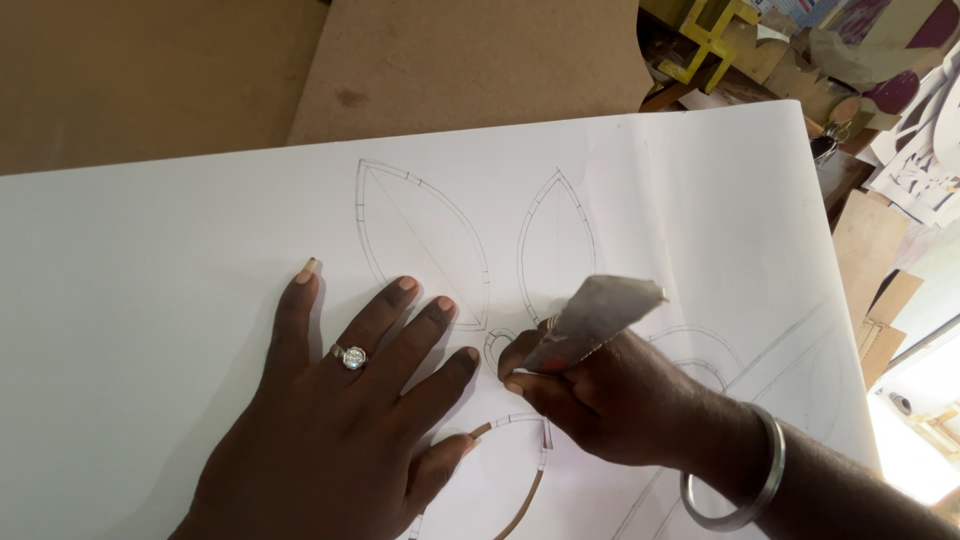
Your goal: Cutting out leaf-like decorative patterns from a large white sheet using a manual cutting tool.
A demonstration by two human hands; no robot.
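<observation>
A large white sheet [150, 250] covers the work surface, with pencilled leaf outlines [420, 240] drawn on it. My left hand [340, 410], wearing a ring, lies flat with fingers spread, pressing the sheet beside the outlines. My right hand [600, 400], with a silver bangle [740, 490] at the wrist, pinches a folded grey scrap that looks like sandpaper [595, 315] against the sheet near a small drawn circle [497, 345]. Below the hands, a leaf shape [520, 470] shows a cut brown edge.
Brown fibreboard panels [470, 60] lie beyond the sheet's far edge. At the right are stacked wood offcuts [880, 280], a yellow wooden frame [705, 35] and paper scraps. The sheet's right edge [825, 230] drops off beside them.
</observation>
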